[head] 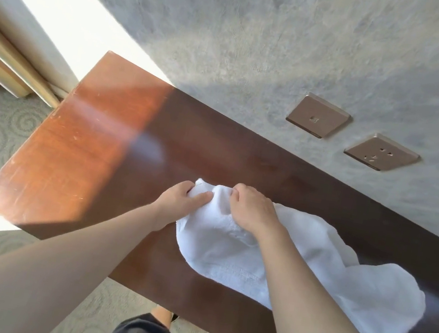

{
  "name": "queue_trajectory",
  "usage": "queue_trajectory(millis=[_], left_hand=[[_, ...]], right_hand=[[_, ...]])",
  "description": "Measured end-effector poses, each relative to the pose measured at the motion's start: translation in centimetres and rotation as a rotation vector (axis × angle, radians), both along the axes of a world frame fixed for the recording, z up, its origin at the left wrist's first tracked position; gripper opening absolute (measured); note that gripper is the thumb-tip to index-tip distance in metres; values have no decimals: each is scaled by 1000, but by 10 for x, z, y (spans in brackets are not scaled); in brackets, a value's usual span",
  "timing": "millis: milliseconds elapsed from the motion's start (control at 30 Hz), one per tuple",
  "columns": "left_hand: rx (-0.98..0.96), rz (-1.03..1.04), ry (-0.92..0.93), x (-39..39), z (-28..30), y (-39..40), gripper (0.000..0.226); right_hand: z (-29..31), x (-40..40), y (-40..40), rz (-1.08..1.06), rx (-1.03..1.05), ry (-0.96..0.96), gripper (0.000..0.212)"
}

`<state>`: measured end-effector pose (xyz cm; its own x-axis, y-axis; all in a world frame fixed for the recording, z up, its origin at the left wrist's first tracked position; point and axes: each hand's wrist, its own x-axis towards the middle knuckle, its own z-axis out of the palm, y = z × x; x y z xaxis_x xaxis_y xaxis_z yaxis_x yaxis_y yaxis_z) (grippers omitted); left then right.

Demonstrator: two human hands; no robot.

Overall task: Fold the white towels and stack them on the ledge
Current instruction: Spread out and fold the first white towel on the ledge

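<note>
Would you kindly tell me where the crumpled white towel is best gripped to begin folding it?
Probably at its far edge, from the near side, where the left hand and right hand already pinch it. The white towel lies bunched on the wooden ledge, trailing right, so two points along one edge would let it spread.

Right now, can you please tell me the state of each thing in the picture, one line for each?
white towel: unfolded, crumpled, lying on the ledge, one edge gripped by both hands.
left hand: fingers curled, pinching the towel edge.
right hand: fingers curled, gripping the towel edge.
wooden ledge: partly in sunlight, partly in shadow.
wall socket: nothing plugged in.
</note>
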<state>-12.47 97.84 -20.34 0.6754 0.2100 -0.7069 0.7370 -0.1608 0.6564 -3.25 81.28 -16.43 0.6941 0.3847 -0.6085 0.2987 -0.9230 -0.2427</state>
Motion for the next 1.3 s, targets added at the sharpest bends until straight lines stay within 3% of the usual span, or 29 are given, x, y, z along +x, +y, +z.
queue_trajectory(millis=[200, 333, 500, 633, 833, 933, 1100, 1200, 1300], left_hand=[[-170, 64, -209, -9, 18, 8, 51], [-289, 72, -375, -18, 41, 12, 29], [-236, -25, -428, -32, 50, 21, 34], [-319, -21, -357, -42, 52, 29, 28], [-388, -4, -286, -58, 49, 44, 24], [-365, 92, -278, -64, 44, 46, 31], [-223, 233, -220, -76, 36, 47, 32], [-46, 292, -68, -82, 26, 48, 47], [-35, 261, 37, -78, 20, 54, 65]], right_hand=[[5, -1, 1, -79, 108, 25, 20], [13, 13, 5, -252, 341, 91, 37], [5, 22, 18, -92, 145, 213, 70], [-5, 16, 38, -116, 271, 366, 68], [-26, 10, 50, 161, 18, 67, 58], [-29, 6, 54, 174, -19, -43, 49], [-25, 7, 63, 80, 103, -152, 21], [-16, 29, 73, -59, 225, -297, 21], [-9, 49, 85, -33, 238, -441, 22]])
